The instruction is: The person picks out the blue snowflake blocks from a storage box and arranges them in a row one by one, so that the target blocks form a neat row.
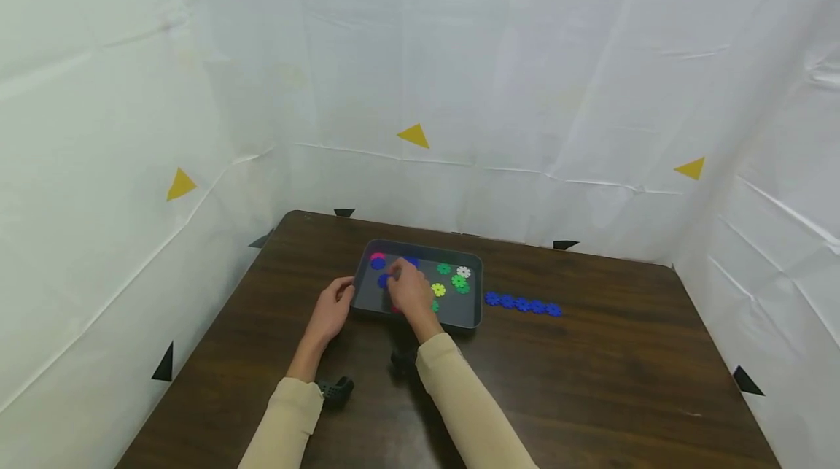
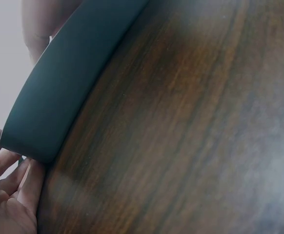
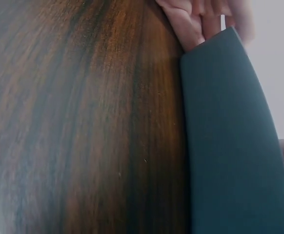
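Note:
A dark grey tray (image 1: 413, 246) holds flower-shaped discs, among them a blue disc (image 1: 378, 263), a yellow disc (image 1: 438, 289) and a white disc (image 1: 464, 272). My left hand (image 1: 330, 313) grips the tray's left side near the front corner; in the left wrist view its fingers bend about the corner of the tray (image 2: 49, 102). My right hand (image 1: 411, 294) reaches over the front rim, its bent fingers low among the discs beside a blue disc (image 1: 383, 281). Whether they pinch a disc is hidden. The right wrist view shows the tray wall (image 3: 234, 131) close up.
On the brown table (image 1: 590, 367), a row of several blue discs (image 1: 522, 304) lies right of the tray. Black wrist-worn devices (image 1: 337, 392) show beneath the forearms. White sheets with yellow and dark triangles surround the table's back and sides.

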{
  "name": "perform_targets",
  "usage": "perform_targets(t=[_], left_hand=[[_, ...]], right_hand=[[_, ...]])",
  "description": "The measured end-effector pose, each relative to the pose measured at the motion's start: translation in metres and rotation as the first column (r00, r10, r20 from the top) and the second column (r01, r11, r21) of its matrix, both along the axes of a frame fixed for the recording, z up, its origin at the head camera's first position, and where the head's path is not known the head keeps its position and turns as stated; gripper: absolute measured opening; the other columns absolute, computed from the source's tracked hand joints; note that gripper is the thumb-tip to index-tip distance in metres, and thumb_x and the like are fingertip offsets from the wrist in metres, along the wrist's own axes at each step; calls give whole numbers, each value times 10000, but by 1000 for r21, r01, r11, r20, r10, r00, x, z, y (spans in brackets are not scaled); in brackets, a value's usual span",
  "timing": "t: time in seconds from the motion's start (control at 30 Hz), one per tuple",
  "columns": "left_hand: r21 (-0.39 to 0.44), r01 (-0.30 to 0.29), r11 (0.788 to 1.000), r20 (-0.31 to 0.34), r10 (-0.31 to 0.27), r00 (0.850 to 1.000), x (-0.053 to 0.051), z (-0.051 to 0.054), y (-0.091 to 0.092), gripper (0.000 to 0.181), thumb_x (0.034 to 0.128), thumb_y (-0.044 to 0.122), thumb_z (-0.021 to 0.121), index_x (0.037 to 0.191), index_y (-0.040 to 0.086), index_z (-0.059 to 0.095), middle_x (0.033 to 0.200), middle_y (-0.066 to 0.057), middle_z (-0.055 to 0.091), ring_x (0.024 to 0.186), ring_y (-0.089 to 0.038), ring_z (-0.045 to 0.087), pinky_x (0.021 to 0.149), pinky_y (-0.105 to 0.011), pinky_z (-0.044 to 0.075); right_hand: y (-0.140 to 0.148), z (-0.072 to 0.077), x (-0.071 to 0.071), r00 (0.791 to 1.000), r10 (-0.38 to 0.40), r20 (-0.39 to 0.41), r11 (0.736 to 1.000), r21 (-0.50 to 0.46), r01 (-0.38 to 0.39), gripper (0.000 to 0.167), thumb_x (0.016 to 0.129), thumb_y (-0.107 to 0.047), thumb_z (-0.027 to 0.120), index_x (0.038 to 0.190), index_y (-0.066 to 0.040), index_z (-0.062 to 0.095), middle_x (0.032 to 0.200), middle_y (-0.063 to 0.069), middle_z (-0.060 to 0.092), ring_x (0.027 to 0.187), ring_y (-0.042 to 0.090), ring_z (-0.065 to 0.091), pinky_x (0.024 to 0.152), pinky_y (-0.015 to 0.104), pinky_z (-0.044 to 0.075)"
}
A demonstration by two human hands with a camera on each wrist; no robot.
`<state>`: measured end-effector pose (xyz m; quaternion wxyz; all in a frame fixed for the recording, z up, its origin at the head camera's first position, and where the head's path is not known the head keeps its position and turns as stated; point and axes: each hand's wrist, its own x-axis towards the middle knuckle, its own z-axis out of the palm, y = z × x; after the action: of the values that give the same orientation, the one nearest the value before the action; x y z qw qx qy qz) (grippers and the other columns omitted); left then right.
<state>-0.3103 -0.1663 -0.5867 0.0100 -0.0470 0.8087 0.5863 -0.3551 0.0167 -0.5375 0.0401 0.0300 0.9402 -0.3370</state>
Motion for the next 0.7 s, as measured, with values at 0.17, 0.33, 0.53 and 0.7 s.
perform_targets(t=[0.17,0.33,0.53,0.7], left_hand=[[-1,-7,1000,-2,7,1000,-1,-1,-1,461,1163,323,460,1557,94,533,1493,-194,619,1400,-365,572,1161,-593,460],[-1,-13,1000,7,13,1000,-3,0,0,469,1158,336,463,1550,88,536,1488,-184,621,1391,-356,574,1171,-583,455],[5,-10,1000,-4,10,1000,-4,-1,1,470,1160,322,461,1551,72,532,1489,-204,622,1393,-365,579,1175,-589,452],[8,-11,1000,-5,11,1000,-3,-2,2,465,1157,325,472,1540,71,542,1495,-198,621,1402,-363,575,1184,-584,450]], right_hand=[[6,7,6,1000,7,-19,999,-39,-8,112,1060,-279,671,1161,-237,696,956,15,719,725,221,612,608,362,447],[14,14,12,999,0,-53,997,-71,-3,139,1052,-260,681,1165,-179,685,969,38,727,735,219,624,645,377,515],[22,17,19,996,-14,-83,997,-80,7,129,1047,-266,690,1122,-162,703,1005,26,737,811,206,638,758,421,547],[30,18,23,994,-18,-104,992,-127,5,114,1031,-254,716,1085,-156,735,1006,21,747,830,199,645,759,411,537]])
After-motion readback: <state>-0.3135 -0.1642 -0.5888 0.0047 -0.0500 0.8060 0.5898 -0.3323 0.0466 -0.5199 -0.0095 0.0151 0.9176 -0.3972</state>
